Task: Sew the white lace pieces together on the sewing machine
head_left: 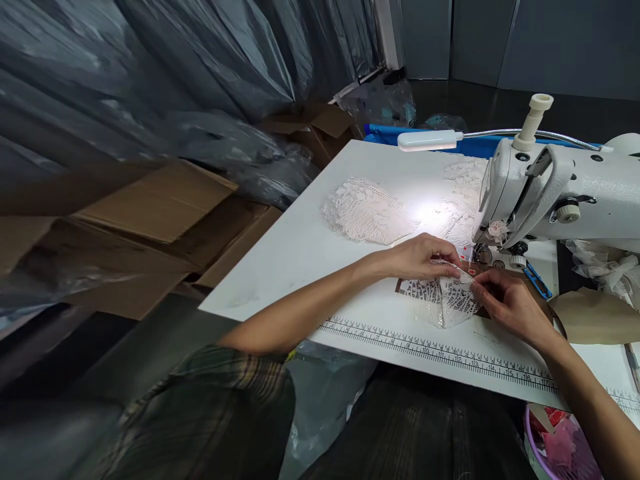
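The lace (453,308) lies on the table (295,260) before the sewing machine (600,193) (boxes (165,203) stand left).

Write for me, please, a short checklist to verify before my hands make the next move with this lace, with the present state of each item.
1. Left-hand grip on the lace piece: ok, it pinches the upper edge.
2. Right-hand grip on the lace piece: ok, thumb and finger meet its right edge.
3. Lamp lit: ok, the table shines brightly below it.
4. Both grips clear of the sewing machine needle: cannot tell, they are near and the needle is too small.
5. Ruler scale fully visible: not ok, the right forearm covers part.
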A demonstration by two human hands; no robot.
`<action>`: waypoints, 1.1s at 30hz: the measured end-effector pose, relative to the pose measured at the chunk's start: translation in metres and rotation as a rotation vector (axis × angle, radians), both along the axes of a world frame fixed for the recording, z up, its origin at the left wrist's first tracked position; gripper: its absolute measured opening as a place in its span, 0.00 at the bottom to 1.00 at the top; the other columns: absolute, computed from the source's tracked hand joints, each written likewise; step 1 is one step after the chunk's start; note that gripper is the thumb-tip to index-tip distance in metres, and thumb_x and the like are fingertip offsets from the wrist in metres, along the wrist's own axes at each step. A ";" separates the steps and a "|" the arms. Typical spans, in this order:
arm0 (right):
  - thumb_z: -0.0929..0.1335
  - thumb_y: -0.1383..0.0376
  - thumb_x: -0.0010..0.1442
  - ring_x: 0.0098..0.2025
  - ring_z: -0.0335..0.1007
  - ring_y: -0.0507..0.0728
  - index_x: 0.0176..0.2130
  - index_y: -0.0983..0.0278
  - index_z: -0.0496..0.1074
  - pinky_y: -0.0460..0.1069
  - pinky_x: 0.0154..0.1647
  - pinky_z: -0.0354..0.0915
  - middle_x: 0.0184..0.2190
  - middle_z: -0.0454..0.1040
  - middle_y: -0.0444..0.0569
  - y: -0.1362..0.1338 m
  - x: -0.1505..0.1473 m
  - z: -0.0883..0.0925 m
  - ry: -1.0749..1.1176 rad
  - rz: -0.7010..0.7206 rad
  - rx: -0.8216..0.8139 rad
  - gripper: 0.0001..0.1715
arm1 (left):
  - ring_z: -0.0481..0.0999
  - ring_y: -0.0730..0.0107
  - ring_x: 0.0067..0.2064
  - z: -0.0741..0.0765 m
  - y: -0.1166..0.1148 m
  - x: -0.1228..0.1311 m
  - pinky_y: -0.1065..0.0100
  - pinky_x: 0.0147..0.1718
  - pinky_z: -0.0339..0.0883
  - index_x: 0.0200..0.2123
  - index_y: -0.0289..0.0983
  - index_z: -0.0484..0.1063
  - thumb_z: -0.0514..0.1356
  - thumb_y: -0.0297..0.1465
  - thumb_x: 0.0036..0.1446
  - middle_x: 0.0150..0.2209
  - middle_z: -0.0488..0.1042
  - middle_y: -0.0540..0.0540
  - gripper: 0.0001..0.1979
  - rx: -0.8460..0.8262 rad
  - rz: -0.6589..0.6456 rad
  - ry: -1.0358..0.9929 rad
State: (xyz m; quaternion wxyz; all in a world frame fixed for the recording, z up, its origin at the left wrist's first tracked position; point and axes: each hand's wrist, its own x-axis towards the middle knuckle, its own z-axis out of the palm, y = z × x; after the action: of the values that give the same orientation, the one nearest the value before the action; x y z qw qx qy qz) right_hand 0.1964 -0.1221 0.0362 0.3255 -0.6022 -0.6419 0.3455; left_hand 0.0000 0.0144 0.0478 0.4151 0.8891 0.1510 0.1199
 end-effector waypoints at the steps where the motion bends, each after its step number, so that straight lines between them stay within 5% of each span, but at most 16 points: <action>1: 0.65 0.52 0.64 0.27 0.68 0.53 0.35 0.62 0.73 0.48 0.28 0.65 0.24 0.72 0.45 0.000 0.000 0.001 0.030 0.001 -0.034 0.17 | 0.76 0.73 0.34 0.002 0.001 -0.003 0.70 0.33 0.68 0.39 0.37 0.77 0.62 0.41 0.64 0.35 0.80 0.47 0.13 -0.068 0.027 0.005; 5: 0.67 0.52 0.61 0.24 0.70 0.53 0.34 0.61 0.70 0.47 0.23 0.65 0.23 0.72 0.43 0.004 -0.008 -0.001 0.248 -0.014 -0.195 0.15 | 0.68 0.78 0.26 0.008 0.005 -0.006 0.74 0.25 0.60 0.38 0.35 0.75 0.57 0.40 0.66 0.28 0.74 0.50 0.14 -0.142 0.073 0.027; 8: 0.68 0.57 0.61 0.25 0.76 0.54 0.37 0.60 0.67 0.48 0.24 0.71 0.26 0.77 0.45 0.011 -0.019 -0.001 0.410 -0.094 -0.346 0.09 | 0.68 0.78 0.25 0.011 0.013 0.004 0.73 0.26 0.59 0.39 0.35 0.75 0.54 0.39 0.69 0.26 0.73 0.50 0.15 0.059 0.050 0.080; 10: 0.66 0.61 0.63 0.24 0.77 0.55 0.41 0.61 0.66 0.49 0.25 0.73 0.26 0.78 0.46 0.016 -0.025 0.001 0.329 -0.174 -0.389 0.07 | 0.73 0.74 0.30 0.008 0.021 0.016 0.71 0.30 0.62 0.38 0.36 0.76 0.55 0.36 0.68 0.31 0.77 0.47 0.13 0.290 0.008 0.133; 13: 0.68 0.63 0.62 0.28 0.78 0.60 0.46 0.64 0.67 0.51 0.26 0.71 0.28 0.79 0.51 0.017 -0.028 0.002 -0.153 -0.250 -0.253 0.13 | 0.75 0.66 0.38 -0.005 0.032 0.035 0.68 0.34 0.63 0.42 0.36 0.76 0.59 0.35 0.66 0.42 0.78 0.43 0.09 0.564 -0.023 0.228; 17: 0.68 0.58 0.64 0.37 0.80 0.65 0.52 0.65 0.70 0.53 0.32 0.70 0.40 0.81 0.58 0.011 -0.019 -0.003 -0.624 -0.145 0.038 0.20 | 0.74 0.59 0.46 -0.020 0.040 0.041 0.62 0.43 0.66 0.47 0.36 0.74 0.62 0.38 0.63 0.50 0.74 0.38 0.13 0.724 0.099 0.094; 20: 0.65 0.57 0.66 0.38 0.79 0.62 0.55 0.61 0.73 0.53 0.35 0.71 0.44 0.81 0.56 0.012 -0.004 -0.006 -0.601 -0.067 0.088 0.21 | 0.75 0.62 0.42 -0.020 0.035 0.027 0.60 0.42 0.67 0.43 0.37 0.75 0.58 0.39 0.67 0.46 0.76 0.40 0.12 0.724 0.137 -0.080; 23: 0.63 0.58 0.67 0.37 0.79 0.60 0.56 0.61 0.74 0.53 0.38 0.72 0.38 0.81 0.52 0.019 0.012 -0.004 -0.499 -0.058 0.055 0.22 | 0.76 0.65 0.39 -0.017 0.021 0.007 0.61 0.39 0.69 0.37 0.38 0.76 0.57 0.37 0.66 0.39 0.78 0.43 0.12 0.684 -0.033 -0.168; 27: 0.62 0.61 0.65 0.43 0.79 0.61 0.49 0.60 0.78 0.54 0.44 0.72 0.42 0.81 0.53 0.025 0.026 -0.008 -0.473 -0.080 0.129 0.20 | 0.78 0.65 0.38 -0.023 0.006 -0.007 0.62 0.39 0.72 0.38 0.36 0.77 0.62 0.35 0.62 0.42 0.80 0.42 0.08 0.665 -0.251 -0.231; 33: 0.63 0.63 0.63 0.35 0.77 0.59 0.43 0.60 0.80 0.55 0.39 0.73 0.35 0.80 0.50 0.010 0.029 -0.024 -0.371 -0.020 0.314 0.16 | 0.78 0.69 0.35 -0.043 -0.001 0.000 0.67 0.35 0.75 0.37 0.33 0.74 0.51 0.28 0.72 0.35 0.80 0.42 0.14 0.689 -0.097 -0.347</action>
State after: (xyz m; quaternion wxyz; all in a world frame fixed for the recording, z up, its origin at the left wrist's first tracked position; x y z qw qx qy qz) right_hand 0.2259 -0.1117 0.0120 0.2951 -0.6037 -0.7305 0.1220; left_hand 0.0002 0.0137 0.0044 0.1164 0.9491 -0.0126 0.2924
